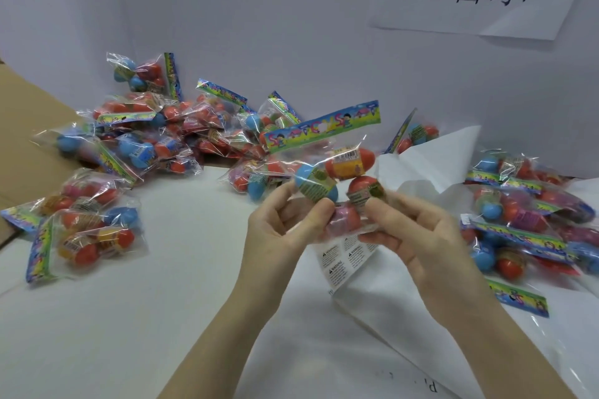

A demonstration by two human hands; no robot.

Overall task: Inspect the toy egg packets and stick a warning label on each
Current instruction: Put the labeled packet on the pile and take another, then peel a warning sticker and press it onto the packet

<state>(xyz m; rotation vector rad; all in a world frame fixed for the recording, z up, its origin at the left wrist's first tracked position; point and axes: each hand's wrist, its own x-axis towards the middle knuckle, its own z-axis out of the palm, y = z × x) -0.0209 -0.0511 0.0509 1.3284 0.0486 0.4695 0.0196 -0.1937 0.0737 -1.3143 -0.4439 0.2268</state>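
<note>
The packet [327, 172] was held above the worktop [162, 301], header card uppermost, long axis near vertical. The left hand [285, 223] and right hand [411, 230] pinched its lower edge from either side. The warning label sheet [343, 256] lay directly beneath, nearer the right hand.

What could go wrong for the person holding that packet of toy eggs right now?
1. The packet is pinched only at its lower edge by the left hand and right hand; the slippery film might slide free.
2. The label sheet lies beneath the hands, so a dropped packet could crease it.
3. Piles of packets on the left and right look alike, so labelled and unlabelled ones could get mixed.
</note>
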